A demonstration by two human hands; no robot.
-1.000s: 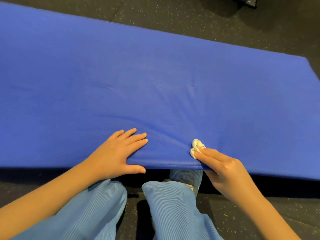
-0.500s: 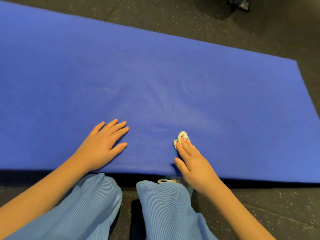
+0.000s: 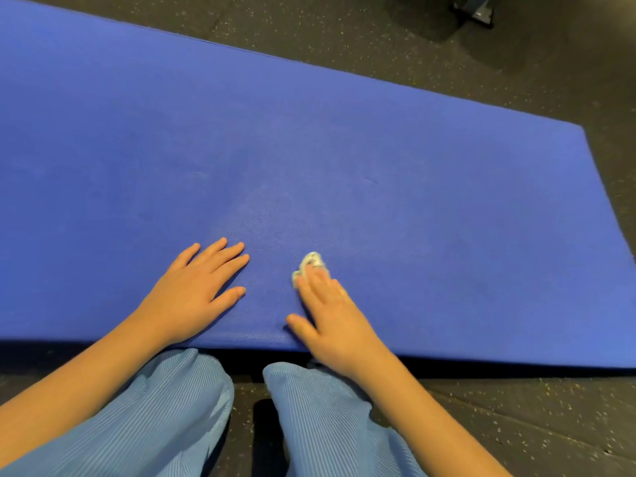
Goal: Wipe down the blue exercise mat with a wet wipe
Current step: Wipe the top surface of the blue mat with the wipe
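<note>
A thick blue exercise mat point(image 3: 344, 149) lies across the dark floor and fills most of the head view. My left hand point(image 3: 196, 292) rests flat on the mat near its front edge, fingers straight and spread. My right hand point(image 3: 330, 315) lies just to its right with straight fingers pressing a small crumpled white wet wipe point(image 3: 309, 265) onto the mat. Only the wipe's far end shows beyond my fingertips.
Dark speckled rubber floor point(image 3: 516, 425) surrounds the mat. My knees in light blue ribbed trousers point(image 3: 165, 418) sit against the mat's front edge. The dark base of some equipment point(image 3: 476, 8) stands at the top right, off the mat.
My right hand has slid the wipe to the left and farther onto the mat from the front edge. My left hand has shifted fully onto the mat's top; the thumb no longer hangs over the edge.
</note>
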